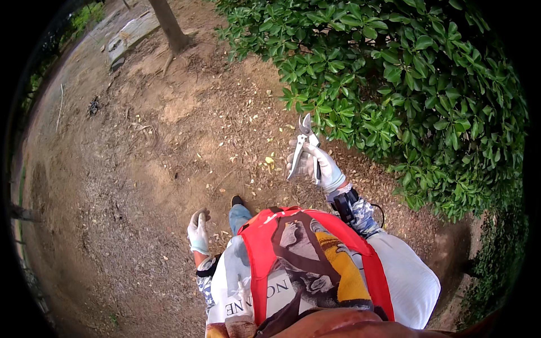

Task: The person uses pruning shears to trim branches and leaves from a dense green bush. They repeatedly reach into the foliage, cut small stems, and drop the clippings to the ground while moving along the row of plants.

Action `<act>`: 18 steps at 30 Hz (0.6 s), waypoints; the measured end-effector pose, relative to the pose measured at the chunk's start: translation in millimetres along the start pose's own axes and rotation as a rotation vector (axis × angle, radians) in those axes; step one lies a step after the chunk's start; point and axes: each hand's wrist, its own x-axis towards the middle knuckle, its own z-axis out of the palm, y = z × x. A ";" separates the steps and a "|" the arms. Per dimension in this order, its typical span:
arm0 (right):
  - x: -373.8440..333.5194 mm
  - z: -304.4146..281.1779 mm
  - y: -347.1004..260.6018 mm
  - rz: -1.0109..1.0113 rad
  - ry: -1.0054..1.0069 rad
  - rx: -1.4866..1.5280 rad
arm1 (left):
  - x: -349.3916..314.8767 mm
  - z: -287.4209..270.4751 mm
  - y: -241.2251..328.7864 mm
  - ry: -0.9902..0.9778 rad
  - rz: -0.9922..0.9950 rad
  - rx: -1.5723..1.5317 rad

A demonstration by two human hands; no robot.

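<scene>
My right hand [329, 168], in a pale glove, is closed on a pair of pruning shears [298, 153] with light-coloured handles. The handles are spread, and the metal blades point away from me. Their tips are beside the lower left leaves of a dense green hedge [389, 73]; I cannot tell whether they touch. My left hand [198, 232], gloved too, hangs low at my left side. Its fingers are loosely bent, and nothing shows in them.
Bare brown soil [152, 186] with dry leaves and twigs lies ahead and to the left. A tree trunk [169, 27] rises at the far left, near a pale stone slab [132, 36]. My shoe [236, 200] is on the ground between my hands.
</scene>
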 end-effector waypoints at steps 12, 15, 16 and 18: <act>81.8 96.1 24.8 -0.124 0.246 0.035 | 174.9 -77.0 73.3 -0.185 0.092 0.111; 83.7 98.1 28.5 -0.137 0.264 0.088 | 192.7 -80.2 66.7 -0.236 0.060 0.123; 85.2 95.5 26.7 -0.140 0.247 0.109 | 198.1 -80.0 63.6 -0.247 0.056 0.114; 86.1 84.1 27.9 -0.130 0.257 0.132 | 206.9 -76.7 54.2 -0.297 0.037 0.094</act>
